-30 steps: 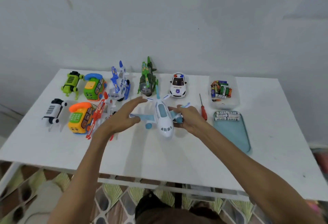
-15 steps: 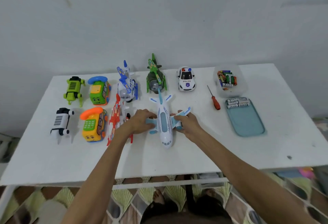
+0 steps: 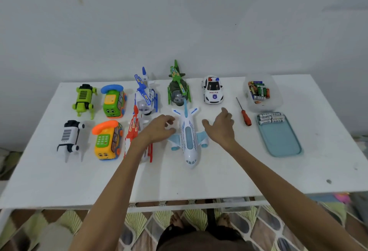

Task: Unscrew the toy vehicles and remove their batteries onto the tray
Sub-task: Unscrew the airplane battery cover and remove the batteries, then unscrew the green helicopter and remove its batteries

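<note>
Early in the job, by the look of it: a few silver batteries (image 3: 271,118) already lie at the far end of the tray (image 3: 282,147), yet every toy sits upright on the white worktop (image 3: 219,179). The plane (image 3: 188,139), glossy white plastic with pale blue wings, rests between the hands, untouched. The left hand (image 3: 159,129) hovers with fingers (image 3: 169,119) loosely curled, the right hand (image 3: 221,127) spread flat; neither holds anything. The screwdriver (image 3: 244,114), with its thin steel shaft and red handle, lies beside the smooth, round-cornered teal tray.
</note>
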Tool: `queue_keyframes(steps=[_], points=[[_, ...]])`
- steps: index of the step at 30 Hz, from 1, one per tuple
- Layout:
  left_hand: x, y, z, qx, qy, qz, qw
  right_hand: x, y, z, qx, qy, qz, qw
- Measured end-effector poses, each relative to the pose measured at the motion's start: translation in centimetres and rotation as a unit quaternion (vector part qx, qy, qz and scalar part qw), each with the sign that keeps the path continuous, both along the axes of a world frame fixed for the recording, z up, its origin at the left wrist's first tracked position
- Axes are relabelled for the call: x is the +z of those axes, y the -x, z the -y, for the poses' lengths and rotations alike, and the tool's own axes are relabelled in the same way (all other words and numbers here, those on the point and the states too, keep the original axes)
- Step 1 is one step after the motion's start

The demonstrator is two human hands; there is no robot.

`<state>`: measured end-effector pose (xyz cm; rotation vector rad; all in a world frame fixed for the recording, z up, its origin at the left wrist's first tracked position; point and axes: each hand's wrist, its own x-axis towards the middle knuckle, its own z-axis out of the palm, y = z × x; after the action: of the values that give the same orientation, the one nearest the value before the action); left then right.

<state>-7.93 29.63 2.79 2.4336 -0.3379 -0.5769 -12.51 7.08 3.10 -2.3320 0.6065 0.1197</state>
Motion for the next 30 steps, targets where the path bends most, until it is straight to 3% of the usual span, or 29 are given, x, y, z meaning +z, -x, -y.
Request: queue_keyframes(steps=[5,11,16,19,26,30], points=[[1.4,-3.0,0.6,0.084,0.041,0.044,0.995,1.7,-4.3,-2.0,0.109,-0.002,0.095,0.989],[2.4,-6.9,2.1,0.161,0.115,-0.003,0.98,1.7,-8.9,-3.5,0.136,-0.061,0.074,0.986],[2.6,-8.7,3.8,0.244,0.203,-0.082,0.945,1.6,-11.6,-4.7,0.135,-0.107,0.064,0.983],[2.8,-8.9,4.6,0.279,0.293,-0.132,0.905,1.5,-12.7,-5.3,0.12,-0.137,0.042,0.982],[2.9,-11.1,4.7,0.258,0.31,-0.121,0.907,1.8,-12.8,-5.9,0.11,-0.194,0.079,0.972],[5.4,-10.9,5.6,0.244,0.361,-0.093,0.895,3.9,-12.9,-5.7,0.099,-0.178,0.123,0.971]])
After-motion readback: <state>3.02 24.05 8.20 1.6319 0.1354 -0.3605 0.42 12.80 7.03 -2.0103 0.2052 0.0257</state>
